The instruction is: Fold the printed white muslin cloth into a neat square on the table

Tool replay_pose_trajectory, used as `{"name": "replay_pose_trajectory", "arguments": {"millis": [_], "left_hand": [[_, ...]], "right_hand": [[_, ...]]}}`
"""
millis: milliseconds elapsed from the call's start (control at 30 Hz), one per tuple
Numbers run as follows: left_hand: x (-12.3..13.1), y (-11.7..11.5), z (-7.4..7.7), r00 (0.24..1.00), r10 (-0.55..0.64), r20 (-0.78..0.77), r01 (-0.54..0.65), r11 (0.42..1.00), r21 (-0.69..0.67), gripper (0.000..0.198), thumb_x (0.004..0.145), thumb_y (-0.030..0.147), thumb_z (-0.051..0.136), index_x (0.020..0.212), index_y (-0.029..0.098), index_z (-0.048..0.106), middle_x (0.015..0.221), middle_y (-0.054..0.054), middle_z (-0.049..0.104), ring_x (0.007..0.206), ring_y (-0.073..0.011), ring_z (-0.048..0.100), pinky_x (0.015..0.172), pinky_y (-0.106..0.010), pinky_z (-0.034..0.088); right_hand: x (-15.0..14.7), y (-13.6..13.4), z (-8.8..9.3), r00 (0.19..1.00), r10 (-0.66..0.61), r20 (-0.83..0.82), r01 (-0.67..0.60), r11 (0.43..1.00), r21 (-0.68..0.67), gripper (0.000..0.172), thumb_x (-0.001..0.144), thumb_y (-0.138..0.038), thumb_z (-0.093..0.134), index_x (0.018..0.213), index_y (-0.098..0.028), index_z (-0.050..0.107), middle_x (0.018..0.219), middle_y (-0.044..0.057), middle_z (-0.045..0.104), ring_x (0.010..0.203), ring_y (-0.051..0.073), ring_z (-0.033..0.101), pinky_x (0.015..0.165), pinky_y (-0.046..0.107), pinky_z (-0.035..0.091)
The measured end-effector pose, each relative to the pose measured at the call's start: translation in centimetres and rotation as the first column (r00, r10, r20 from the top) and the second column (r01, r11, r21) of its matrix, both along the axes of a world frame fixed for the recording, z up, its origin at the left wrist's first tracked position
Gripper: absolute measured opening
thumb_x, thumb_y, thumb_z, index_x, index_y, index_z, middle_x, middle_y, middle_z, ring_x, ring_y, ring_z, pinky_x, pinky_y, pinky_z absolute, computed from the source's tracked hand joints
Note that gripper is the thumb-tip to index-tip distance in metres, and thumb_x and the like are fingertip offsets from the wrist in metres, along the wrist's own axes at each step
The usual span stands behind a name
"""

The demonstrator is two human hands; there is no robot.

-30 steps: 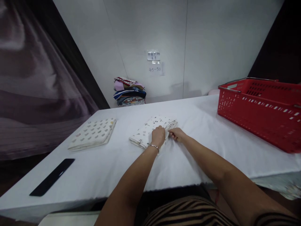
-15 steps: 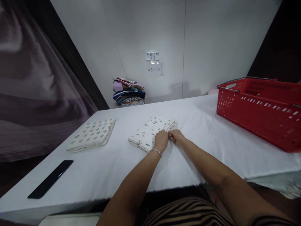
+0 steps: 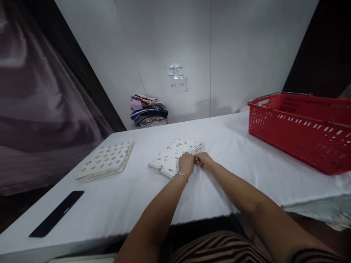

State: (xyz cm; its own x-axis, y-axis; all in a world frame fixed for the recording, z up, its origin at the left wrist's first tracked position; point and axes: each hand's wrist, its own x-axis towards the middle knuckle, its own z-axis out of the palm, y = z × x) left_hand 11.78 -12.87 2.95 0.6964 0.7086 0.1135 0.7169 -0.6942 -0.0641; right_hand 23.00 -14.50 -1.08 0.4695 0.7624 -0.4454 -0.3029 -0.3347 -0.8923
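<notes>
A folded white cloth with small scattered prints (image 3: 170,157) lies at the middle of the white-covered table (image 3: 131,208). My left hand (image 3: 186,163), with a bracelet at the wrist, is closed on the cloth's near right edge. Right beside it, my right hand (image 3: 203,160) pinches the same edge, its fingers curled at the corner. The two hands almost touch. Further left rests a second folded cloth with rows of grey prints (image 3: 105,160).
A red plastic basket (image 3: 296,138) stands at the right. A flat black object (image 3: 56,213) lies at the front left. Folded textiles (image 3: 149,111) are stacked behind the table, below paper labels (image 3: 177,84) on the wall. A dark curtain hangs left.
The camera view has shifted slightly, so the whole scene sits a little lower and further left. Both hands keep their hold at the cloth's edge with hardly any movement.
</notes>
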Motion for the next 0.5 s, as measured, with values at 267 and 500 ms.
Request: {"name": "replay_pose_trajectory", "arguments": {"millis": [267,500], "left_hand": [[-0.6,2.0,1.2,0.999,0.04,0.017,-0.039,0.996,-0.077,0.024,0.083,0.018,0.045,0.1,0.012,0.061,0.104,-0.013,0.058,0.092,-0.0206,0.061,0.075,-0.03,0.047],[-1.0,2.4,1.6,0.999,0.042,0.034,-0.039,0.995,-0.089,0.026,0.084,0.022,0.045,0.103,0.012,0.06,0.105,-0.013,0.057,0.094,-0.0215,0.06,0.077,-0.031,0.046]], "right_hand": [[2.4,-2.1,1.5,0.999,0.04,-0.006,-0.041,0.993,-0.108,0.022,0.076,-0.009,0.059,0.059,-0.015,0.047,0.042,-0.003,0.051,0.031,0.004,0.041,0.028,0.014,0.02],[1.2,-0.8,1.9,0.991,0.129,-0.028,-0.132,0.981,-0.14,0.023,0.077,-0.017,0.066,0.062,-0.015,0.048,0.044,-0.001,0.055,0.033,0.005,0.046,0.028,0.012,0.024]]}}
